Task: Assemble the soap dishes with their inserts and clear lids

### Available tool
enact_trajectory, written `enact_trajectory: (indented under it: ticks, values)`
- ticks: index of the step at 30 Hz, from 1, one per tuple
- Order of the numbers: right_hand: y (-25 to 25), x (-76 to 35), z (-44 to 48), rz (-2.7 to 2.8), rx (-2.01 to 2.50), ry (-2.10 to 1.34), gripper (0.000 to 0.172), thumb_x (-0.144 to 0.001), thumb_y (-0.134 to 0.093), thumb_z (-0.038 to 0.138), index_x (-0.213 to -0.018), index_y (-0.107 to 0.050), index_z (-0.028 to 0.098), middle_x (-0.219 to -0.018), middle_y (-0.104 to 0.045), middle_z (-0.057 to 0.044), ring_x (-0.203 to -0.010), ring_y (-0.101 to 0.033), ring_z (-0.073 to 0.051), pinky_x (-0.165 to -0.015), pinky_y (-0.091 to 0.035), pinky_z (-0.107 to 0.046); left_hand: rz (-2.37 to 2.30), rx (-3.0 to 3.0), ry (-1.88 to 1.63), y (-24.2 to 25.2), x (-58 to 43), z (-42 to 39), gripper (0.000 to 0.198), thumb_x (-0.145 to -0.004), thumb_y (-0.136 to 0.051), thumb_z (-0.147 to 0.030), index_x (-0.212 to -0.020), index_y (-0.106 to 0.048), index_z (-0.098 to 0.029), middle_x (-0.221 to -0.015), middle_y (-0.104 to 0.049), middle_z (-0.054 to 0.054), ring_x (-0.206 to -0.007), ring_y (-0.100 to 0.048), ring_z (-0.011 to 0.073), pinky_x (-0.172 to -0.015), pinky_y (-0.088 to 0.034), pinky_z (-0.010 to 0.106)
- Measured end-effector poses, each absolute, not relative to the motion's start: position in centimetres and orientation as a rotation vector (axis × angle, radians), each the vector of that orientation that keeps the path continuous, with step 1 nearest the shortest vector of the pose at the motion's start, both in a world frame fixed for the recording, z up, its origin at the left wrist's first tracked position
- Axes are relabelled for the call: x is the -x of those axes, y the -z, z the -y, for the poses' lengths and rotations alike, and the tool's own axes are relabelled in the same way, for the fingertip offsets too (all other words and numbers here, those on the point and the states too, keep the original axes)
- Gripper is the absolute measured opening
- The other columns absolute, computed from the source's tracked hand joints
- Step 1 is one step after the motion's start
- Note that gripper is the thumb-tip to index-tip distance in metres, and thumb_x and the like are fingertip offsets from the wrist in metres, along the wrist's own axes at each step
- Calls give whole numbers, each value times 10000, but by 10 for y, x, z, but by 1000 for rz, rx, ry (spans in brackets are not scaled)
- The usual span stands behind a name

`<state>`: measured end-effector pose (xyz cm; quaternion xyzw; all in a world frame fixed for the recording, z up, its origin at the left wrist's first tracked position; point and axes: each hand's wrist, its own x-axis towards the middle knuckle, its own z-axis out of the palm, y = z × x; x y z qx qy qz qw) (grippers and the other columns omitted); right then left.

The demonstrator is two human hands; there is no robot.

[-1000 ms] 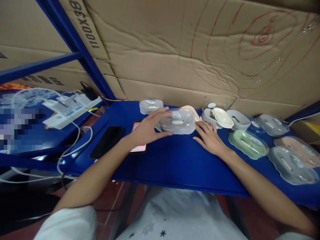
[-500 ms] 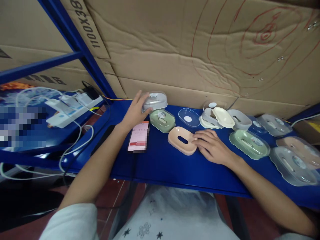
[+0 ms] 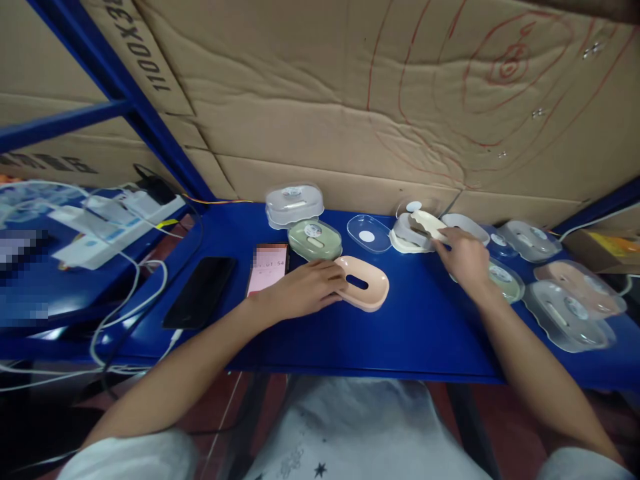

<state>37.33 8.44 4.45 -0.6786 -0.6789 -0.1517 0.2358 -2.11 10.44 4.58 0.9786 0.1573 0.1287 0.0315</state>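
Note:
A peach soap dish tray (image 3: 373, 293) with an oval slot lies on the blue table. My left hand (image 3: 317, 287) is closed on its left end, the fingers over the rim. Farther back on the right, my right hand (image 3: 463, 257) grips a cream wavy-edged soap dish piece (image 3: 427, 223) by its right end. That piece is tilted over a grey tray (image 3: 407, 230), which rests on another cream piece. Just behind my left hand sits a green soap dish (image 3: 315, 241) under a clear lid, and a grey lidded soap dish (image 3: 295, 205) stands behind that.
A loose clear lid (image 3: 369, 233) with a white sticker lies mid-table. Several lidded soap dishes, including a grey one (image 3: 565, 317), cover the right side. Two phones, one black (image 3: 200, 293) and one lit (image 3: 270, 263), lie at left, near a white power strip (image 3: 115, 230) with cables.
My left hand has come from the grey lidded soap dish to the peach tray's left end. My right hand has left that tray and reached back to the cream piece.

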Motion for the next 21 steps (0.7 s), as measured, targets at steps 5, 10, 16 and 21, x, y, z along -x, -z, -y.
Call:
enact_trajectory:
  ticks: [5, 10, 16, 21]
  values:
    - [-80, -362, -60, 2090, 1546, 333, 378, -1058, -574, 519, -1179, -748, 207, -1225, -783, -109, -1158, -725, -309, -1024, -549, -479, -534, -2916, -692, -56, 22, -105, 163, -1099, -576, -294, -1144, -681, -178, -1150, -757, 95, -1073, -743, 245, -983, -598, 407]
    - [-75, -322, -36, 2458, 1201, 109, 253, -1066, -614, 417, -1209, -737, 247, -1192, -787, -90, -1137, -730, -289, -1008, -547, -473, -590, -2710, -1119, -74, 28, -102, 164, -1081, -628, -314, -1190, -657, -194, -1128, -760, 95, -1089, -734, 219, -964, -598, 354]
    - [-54, -292, -34, 2593, 979, -143, 252, -1065, -630, 395, -1241, -728, 244, -1212, -781, -75, -1127, -726, -257, -986, -572, -445, -595, -2887, -998, -60, 23, -105, 177, -1100, -589, -326, -1170, -667, -183, -1135, -770, 97, -1068, -739, 242, -947, -592, 387]
    - [-63, -296, -30, 2416, 966, 12, 188, -1032, -686, 411, -1046, -737, 231, -985, -773, -64, -947, -726, -238, -898, -570, -422, -462, -2993, -843, -50, 19, -101, 186, -1102, -573, -297, -1144, -685, -154, -1099, -768, 97, -1034, -743, 241, -925, -588, 380]
